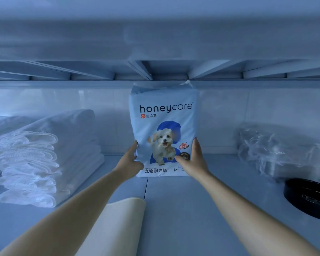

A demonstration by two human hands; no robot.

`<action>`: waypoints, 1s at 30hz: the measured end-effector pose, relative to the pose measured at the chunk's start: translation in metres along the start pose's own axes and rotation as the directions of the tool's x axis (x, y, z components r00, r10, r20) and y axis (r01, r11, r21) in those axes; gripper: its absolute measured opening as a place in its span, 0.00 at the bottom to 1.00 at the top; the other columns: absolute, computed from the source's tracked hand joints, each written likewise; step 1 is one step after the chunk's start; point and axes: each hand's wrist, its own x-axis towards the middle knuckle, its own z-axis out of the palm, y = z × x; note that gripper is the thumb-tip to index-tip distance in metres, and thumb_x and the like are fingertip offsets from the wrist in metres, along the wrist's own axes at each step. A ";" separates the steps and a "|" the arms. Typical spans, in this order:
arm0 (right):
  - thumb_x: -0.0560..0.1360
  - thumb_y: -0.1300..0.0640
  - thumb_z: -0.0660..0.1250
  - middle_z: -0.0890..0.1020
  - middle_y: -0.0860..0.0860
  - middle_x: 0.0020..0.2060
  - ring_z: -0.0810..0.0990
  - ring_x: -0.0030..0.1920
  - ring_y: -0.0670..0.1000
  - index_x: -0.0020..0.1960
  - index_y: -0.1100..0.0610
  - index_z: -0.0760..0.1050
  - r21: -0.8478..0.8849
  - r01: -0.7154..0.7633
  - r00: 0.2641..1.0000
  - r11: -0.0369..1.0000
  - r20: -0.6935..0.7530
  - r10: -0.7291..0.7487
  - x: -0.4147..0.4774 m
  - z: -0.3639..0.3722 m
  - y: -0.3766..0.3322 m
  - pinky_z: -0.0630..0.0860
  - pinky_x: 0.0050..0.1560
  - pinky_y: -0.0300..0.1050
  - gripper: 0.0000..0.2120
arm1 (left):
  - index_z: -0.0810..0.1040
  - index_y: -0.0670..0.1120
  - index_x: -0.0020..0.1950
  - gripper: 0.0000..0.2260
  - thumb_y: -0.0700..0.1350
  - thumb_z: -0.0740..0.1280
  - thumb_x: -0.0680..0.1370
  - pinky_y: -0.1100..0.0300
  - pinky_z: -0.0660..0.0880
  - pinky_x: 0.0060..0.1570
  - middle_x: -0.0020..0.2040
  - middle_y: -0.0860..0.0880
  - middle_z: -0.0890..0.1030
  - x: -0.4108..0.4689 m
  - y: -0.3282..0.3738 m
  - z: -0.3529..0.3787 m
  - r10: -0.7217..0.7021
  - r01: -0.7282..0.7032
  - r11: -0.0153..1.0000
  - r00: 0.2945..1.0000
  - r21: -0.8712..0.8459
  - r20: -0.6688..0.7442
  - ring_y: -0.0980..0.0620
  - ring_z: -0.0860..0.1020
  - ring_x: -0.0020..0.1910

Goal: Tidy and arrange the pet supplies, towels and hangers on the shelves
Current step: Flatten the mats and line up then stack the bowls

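**Training-pad pack held upright at mid-shelf**

The shelf is a smooth, pale board with 1 seam running from front to back, ending just under the pack. Behind it is a glossy tiled wall. Overhead sits the slatted underside of the next shelf. The whole bay is dim and blue-tinted.

Counted on the shelf:
- 1 honeycare pet training-pad pack, light blue with a puppy printed on the front.
- 2 stacks of folded white towels: 1 full stack on the left, and 1 more behind it, cut off by the frame edge.
- 1 bundle wrapped in clear plastic on the right; its contents cannot be made out.
- 1 black bowl in front of that bundle.
- 1 cream folded pad in the near foreground, between the 2 forearms.

The pack stands upright in the middle of the shelf near the back wall, its base on the board and its top close under the slats. It is well apart from the towels and the plastic bundle.

The left hand grips the pack's lower left edge, with the thumb on the front and the fingers curled round the side, out of sight. The right hand grips the lower right edge, with the thumb laid across the front and the fingers reaching up along the side.
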 end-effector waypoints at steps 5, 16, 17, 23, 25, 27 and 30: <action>0.69 0.47 0.69 0.50 0.48 0.76 0.53 0.75 0.51 0.76 0.54 0.42 -0.013 -0.016 0.993 1.000 -0.115 0.014 -0.003 -0.034 0.022 0.63 0.70 0.55 0.47 | 0.50 0.60 0.76 0.41 0.32 0.60 0.69 0.60 0.74 0.44 0.73 0.58 0.62 -0.006 0.026 0.039 0.085 -0.090 0.992 0.995 0.090 0.056 0.52 0.70 0.65; 0.72 0.53 0.70 0.38 0.50 0.75 0.42 0.76 0.52 0.75 0.55 0.32 -0.187 0.025 0.998 0.982 -0.053 -0.035 -0.015 -0.115 0.080 0.50 0.73 0.43 0.50 | 0.44 0.61 0.75 0.44 0.32 0.63 0.71 0.59 0.74 0.48 0.73 0.62 0.56 -0.024 0.062 0.116 0.169 -0.183 0.980 0.971 0.072 0.169 0.54 0.63 0.71; 0.73 0.54 0.69 0.35 0.50 0.75 0.40 0.76 0.50 0.75 0.54 0.32 -0.214 0.052 0.998 0.976 -0.023 -0.059 -0.021 -0.116 0.084 0.48 0.70 0.40 0.49 | 0.42 0.60 0.76 0.44 0.33 0.64 0.71 0.61 0.72 0.48 0.73 0.62 0.54 -0.026 0.059 0.117 0.184 -0.206 0.971 0.967 0.119 0.174 0.53 0.63 0.71; 0.76 0.52 0.62 0.38 0.51 0.75 0.45 0.75 0.48 0.76 0.52 0.48 -0.435 0.249 0.968 0.865 0.110 -0.224 -0.057 -0.106 0.095 0.62 0.66 0.43 0.34 | 0.34 0.48 0.76 0.43 0.44 0.65 0.75 0.66 0.61 0.61 0.76 0.55 0.37 -0.049 0.029 0.138 0.117 -0.254 0.851 0.945 0.459 0.306 0.52 0.56 0.74; 0.77 0.50 0.60 0.38 0.50 0.75 0.43 0.75 0.50 0.76 0.51 0.49 -0.442 0.260 0.964 0.859 0.167 -0.205 -0.058 -0.105 0.093 0.62 0.68 0.45 0.32 | 0.36 0.48 0.76 0.39 0.48 0.62 0.78 0.65 0.56 0.64 0.77 0.53 0.39 -0.052 0.031 0.147 0.066 -0.207 0.855 0.953 0.476 0.296 0.52 0.51 0.76; 0.78 0.49 0.59 0.38 0.48 0.75 0.43 0.76 0.49 0.76 0.50 0.49 -0.426 0.241 0.966 0.872 0.188 -0.176 -0.055 -0.105 0.092 0.60 0.70 0.46 0.30 | 0.38 0.50 0.77 0.35 0.47 0.60 0.80 0.65 0.58 0.61 0.78 0.53 0.45 -0.049 0.039 0.150 0.011 -0.120 0.897 0.968 0.426 0.249 0.50 0.55 0.75; 0.79 0.48 0.58 0.38 0.47 0.75 0.44 0.76 0.48 0.76 0.50 0.49 -0.433 0.237 0.965 0.870 0.208 -0.159 -0.051 -0.110 0.093 0.60 0.70 0.46 0.30 | 0.41 0.55 0.77 0.32 0.45 0.58 0.80 0.63 0.62 0.58 0.77 0.53 0.53 -0.041 0.042 0.149 -0.041 -0.048 0.912 0.978 0.407 0.206 0.48 0.62 0.72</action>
